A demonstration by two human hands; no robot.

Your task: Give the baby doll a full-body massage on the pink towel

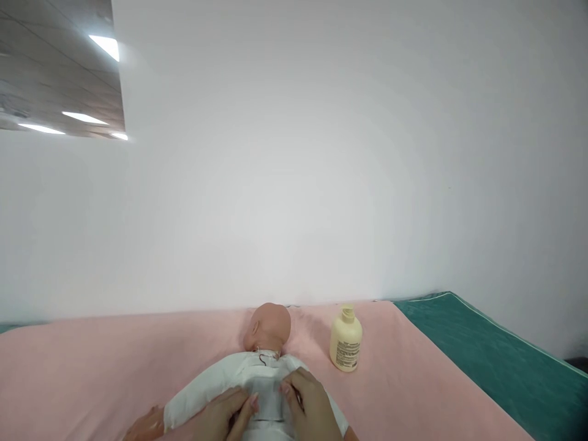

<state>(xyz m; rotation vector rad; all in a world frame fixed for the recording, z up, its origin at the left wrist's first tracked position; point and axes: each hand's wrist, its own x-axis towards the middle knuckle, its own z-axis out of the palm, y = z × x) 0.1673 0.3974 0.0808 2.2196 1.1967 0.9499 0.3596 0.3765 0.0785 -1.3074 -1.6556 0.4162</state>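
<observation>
A baby doll lies on the bed, its bald head away from me and turned so that one ear shows on the left. It wears a long-sleeved white shirt. On the middle of its torso, a greyish rectangular piece of fabric shows between my hands. My left hand is closed, with thumb and fingers pinching the cloth at the left side of this piece. At its upper right, my right hand pinches the cloth too. The doll's lower body is out of frame.
A pale yellow bottle with printed text stands upright to the right of the doll. Pink cloth covers the bed, with a green surface showing on the right. A white wall rises behind, with a mirror-like panel at upper left.
</observation>
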